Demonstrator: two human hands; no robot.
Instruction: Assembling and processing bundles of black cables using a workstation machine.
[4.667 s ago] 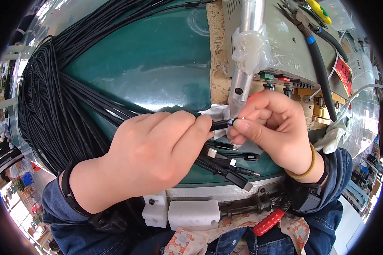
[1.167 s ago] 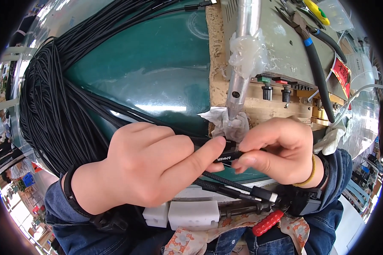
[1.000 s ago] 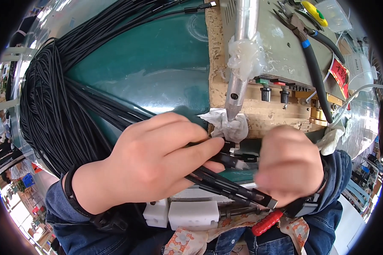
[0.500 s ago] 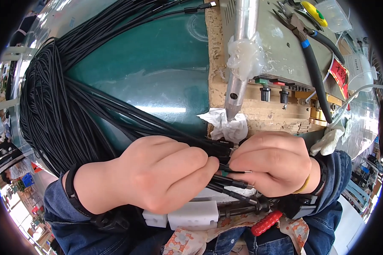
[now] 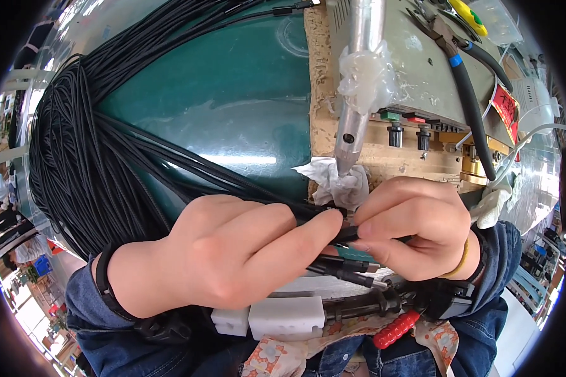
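My left hand is closed around several black cables, seen from the back of the hand. Their plug ends with metal tips stick out below its fingers, toward the right. Close beside it, my right hand pinches the end of one black cable between thumb and fingers. Both hands meet at this cable end, which the fingers partly cover. From there the cables run up and left to a thick black cable bundle on the green mat.
Beyond the hands, a metal tube with a pointed tip ends on crumpled white tissue. Pliers lie on a grey box with knobs. Nearer me are white blocks and a red ribbed handle.
My right hand has shifted slightly right and up, its fingers turning at the cable end. My left index finger has stretched toward it. The plug ends below have moved a little.
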